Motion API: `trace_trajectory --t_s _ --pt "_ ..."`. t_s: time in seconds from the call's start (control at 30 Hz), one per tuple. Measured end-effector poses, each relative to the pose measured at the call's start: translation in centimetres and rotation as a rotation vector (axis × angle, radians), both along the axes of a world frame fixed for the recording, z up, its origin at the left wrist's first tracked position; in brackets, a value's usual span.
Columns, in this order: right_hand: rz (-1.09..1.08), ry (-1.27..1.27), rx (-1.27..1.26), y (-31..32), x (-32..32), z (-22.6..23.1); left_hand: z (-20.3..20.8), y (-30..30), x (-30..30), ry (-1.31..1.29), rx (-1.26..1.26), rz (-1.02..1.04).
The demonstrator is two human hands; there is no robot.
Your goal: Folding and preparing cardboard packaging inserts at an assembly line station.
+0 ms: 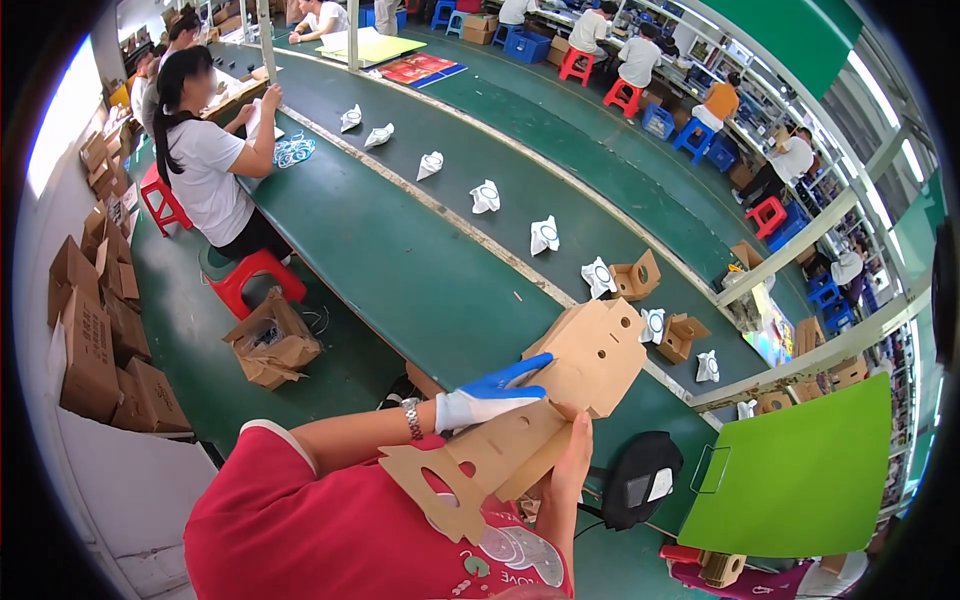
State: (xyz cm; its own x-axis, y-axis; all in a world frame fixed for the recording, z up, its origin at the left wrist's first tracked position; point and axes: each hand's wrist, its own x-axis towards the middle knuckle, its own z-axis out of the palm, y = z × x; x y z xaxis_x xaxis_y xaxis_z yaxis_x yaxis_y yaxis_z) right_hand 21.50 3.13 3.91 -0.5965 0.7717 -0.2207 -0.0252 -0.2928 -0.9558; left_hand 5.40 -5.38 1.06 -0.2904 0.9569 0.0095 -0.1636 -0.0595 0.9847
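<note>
A brown die-cut cardboard box blank (500,450), partly folded and with round cut-outs, is held tilted in front of my chest. My right hand (570,455) is bare and grips its right end, the fingers partly hidden behind the board. My left hand (490,395), in a white glove with blue fingers, lies along the blank's upper edge; its fingers are stretched out and apart, their tips reaching a stack of flat cardboard blanks (590,350). That stack lies on the green table (400,290) just beyond my hands.
White bagged items (485,197) stand in a row along the dark conveyor belt (450,140), with open small boxes (680,337) among them. A black bag (642,480) and a lime-green board (790,480) are at right. A co-worker (205,150) sits at left, near an open carton (272,340).
</note>
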Motion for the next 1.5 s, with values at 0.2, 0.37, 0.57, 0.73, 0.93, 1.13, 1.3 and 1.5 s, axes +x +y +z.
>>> trace_trajectory --t_s 0.2,0.37,0.57,0.73,0.93,1.13,1.3,1.5 --pt "-0.011 0.063 -0.066 1.7 1.3 0.7 -1.3 0.8 0.0 0.134 0.045 -0.120" --pt "-0.016 0.060 0.023 1.4 1.5 -1.9 -2.2 0.4 3.6 0.184 -0.016 0.181" --pt "-0.225 0.188 -0.025 -0.2 -0.5 -2.3 -1.5 1.1 4.2 -0.151 0.100 0.534" --pt "-0.100 0.143 -0.015 1.8 2.0 -10.3 -2.2 -0.5 2.0 0.456 -0.380 0.072" --pt "0.223 0.148 -0.448 2.9 3.8 -3.6 -1.9 -0.8 -2.2 0.080 -0.413 -0.114" --pt "0.574 -0.339 0.168 4.1 1.7 -0.8 1.5 3.1 -3.4 0.915 -0.275 -0.634" --pt "0.590 -0.478 0.561 4.1 0.9 -0.4 4.4 6.7 -2.0 1.129 -0.580 -0.952" --pt "0.565 -0.532 0.565 4.9 1.9 0.1 2.0 5.9 -1.0 1.174 -0.427 -0.783"
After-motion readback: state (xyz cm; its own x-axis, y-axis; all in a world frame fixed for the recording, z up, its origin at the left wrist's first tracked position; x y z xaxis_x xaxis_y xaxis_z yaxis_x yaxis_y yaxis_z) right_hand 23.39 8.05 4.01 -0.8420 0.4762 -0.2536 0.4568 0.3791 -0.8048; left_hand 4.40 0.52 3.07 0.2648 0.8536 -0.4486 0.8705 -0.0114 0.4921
